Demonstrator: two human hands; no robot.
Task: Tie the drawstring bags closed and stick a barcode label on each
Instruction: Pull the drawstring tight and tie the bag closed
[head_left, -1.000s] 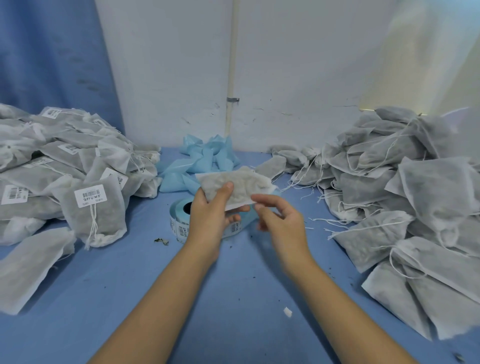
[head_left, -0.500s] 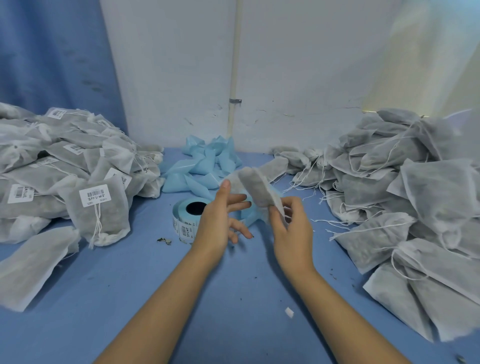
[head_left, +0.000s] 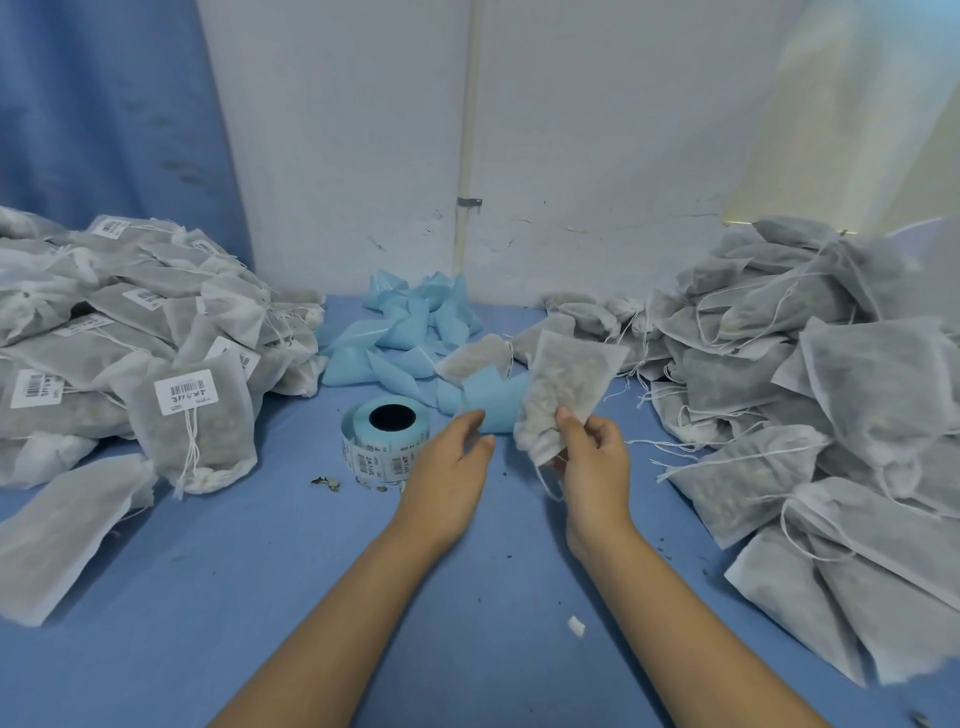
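Grey non-woven drawstring bag, filled, is held tilted above the blue tabletop, centre of view. The right hand pinches its gathered lower end between thumb and fingers; a white cord loops below the grip. The left hand carries nothing, its fingers straight, with the tips at the edge of a loose pale-blue backing strip; contact cannot be told. The roll of barcode labels stands just left of that hand. A crumpled blue backing heap lies by the white wall. The labelled bag pile reaches the left edge and the unlabelled bag pile the right edge. The hands work in the gap between the piles.
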